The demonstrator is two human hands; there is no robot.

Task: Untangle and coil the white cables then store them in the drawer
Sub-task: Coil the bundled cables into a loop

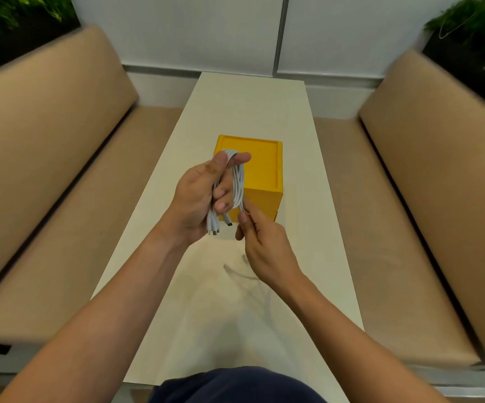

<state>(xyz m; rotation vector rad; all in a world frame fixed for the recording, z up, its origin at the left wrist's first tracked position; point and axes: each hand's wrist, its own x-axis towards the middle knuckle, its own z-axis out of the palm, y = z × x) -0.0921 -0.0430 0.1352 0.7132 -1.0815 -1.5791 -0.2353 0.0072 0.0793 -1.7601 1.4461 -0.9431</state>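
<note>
A coil of white cables point(237, 181) is looped around the fingers of my left hand point(197, 199), which holds it above the table in front of a yellow drawer box point(264, 167). Several plug ends point(216, 226) hang below that hand. My right hand point(261, 242) pinches a strand at the coil's lower right, just under the box's front. The box's drawer front is mostly hidden behind my hands, and I cannot tell whether it is open.
The yellow box stands mid-way along a long white table point(235, 301). Tan cushioned benches run along the left point(61, 228) and right point(395, 228). Green plants point(473, 27) sit in the back corners.
</note>
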